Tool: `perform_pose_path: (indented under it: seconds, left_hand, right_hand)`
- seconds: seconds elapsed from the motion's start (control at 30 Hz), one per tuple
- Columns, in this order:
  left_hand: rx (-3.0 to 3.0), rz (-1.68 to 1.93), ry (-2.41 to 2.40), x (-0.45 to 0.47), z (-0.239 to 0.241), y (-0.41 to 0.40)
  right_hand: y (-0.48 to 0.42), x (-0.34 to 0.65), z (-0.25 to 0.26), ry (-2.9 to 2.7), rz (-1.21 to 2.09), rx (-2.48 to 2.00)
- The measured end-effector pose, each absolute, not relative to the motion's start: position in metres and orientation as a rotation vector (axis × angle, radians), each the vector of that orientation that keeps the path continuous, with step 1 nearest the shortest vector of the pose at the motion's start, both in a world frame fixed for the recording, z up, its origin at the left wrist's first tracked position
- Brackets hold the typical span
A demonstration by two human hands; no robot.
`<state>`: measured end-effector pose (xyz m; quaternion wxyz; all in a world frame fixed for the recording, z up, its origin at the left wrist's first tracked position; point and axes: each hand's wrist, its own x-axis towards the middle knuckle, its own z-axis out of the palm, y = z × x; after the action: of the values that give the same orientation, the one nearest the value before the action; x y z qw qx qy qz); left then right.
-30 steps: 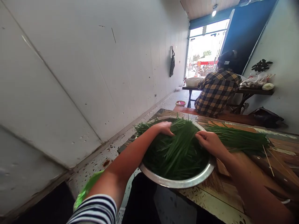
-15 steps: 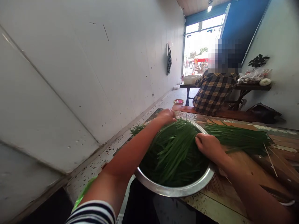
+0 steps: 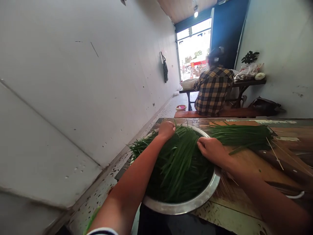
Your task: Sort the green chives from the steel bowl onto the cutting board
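A wide metal bowl (image 3: 182,209) full of long green garlic chives (image 3: 177,160) sits in front of me, at the table's near edge. Over its far left side, my left hand (image 3: 167,130) is closed on a few chive stems. My right hand (image 3: 211,149) is closed at the bowl's right side, its fingertips pinching the edge of the bunch that fans out between both hands. My right wrist passes over the bowl's rim. Past the left arm, more chives (image 3: 139,147) stick out beside the bowl.
Another bunch of chives (image 3: 242,134) lies on a wooden board (image 3: 251,164) to the right, near a knife (image 3: 281,163) and thin sticks (image 3: 223,187). Beyond the table, a person in a plaid shirt (image 3: 212,91) sits on a red bench (image 3: 183,114). A white wall (image 3: 73,81) stands left.
My view has turned slightly to the right, so the room shifts left in it. Both hands keep about the same place over the bowl. More chives show left of the bowl.
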<state>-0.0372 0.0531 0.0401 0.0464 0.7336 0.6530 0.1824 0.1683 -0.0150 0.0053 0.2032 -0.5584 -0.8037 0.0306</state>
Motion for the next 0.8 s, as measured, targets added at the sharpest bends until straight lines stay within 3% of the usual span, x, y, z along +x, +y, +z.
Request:
perform_pose_path:
  seconds: [0.33,0.8]
  left_hand:
    - [1.792,0.868,1.534,-0.032,0.026,0.060]
    - [1.841,0.949,1.590,-0.027,0.025,0.057]
  right_hand:
    - [-0.011,0.173,-0.002,-2.161,0.121,-1.463]
    - [-0.009,0.174,-0.003,-2.163,0.151,-1.483]
